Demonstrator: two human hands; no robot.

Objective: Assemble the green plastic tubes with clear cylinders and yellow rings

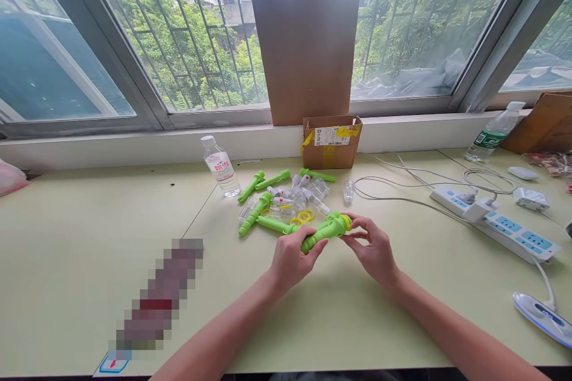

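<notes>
The left hand [290, 253] is gripping a green tube [324, 234] between thumb and fingers, at the near side of the pile, with its wide end directed to the right. At this end there is a yellow ring [347, 222], and the right hand [375, 250] has its bent fingers just there; I cannot tell if they pinch the ring or only touch it. In my judgement, the ring could sit crooked or slip off if the fingers push it from one side only. The tube is smooth-looking and round, so it might also turn in the left hand if the grip is too light. Behind it, the loose yellow rings [305, 216], clear bottles [318, 188] and other green tubes [255, 214] lie close together, and a wrist moving carelessly could make some of them roll. The water bottle [222, 168] stands upright beside the pile, so a tube pushed against it could perhaps tip it.
</notes>
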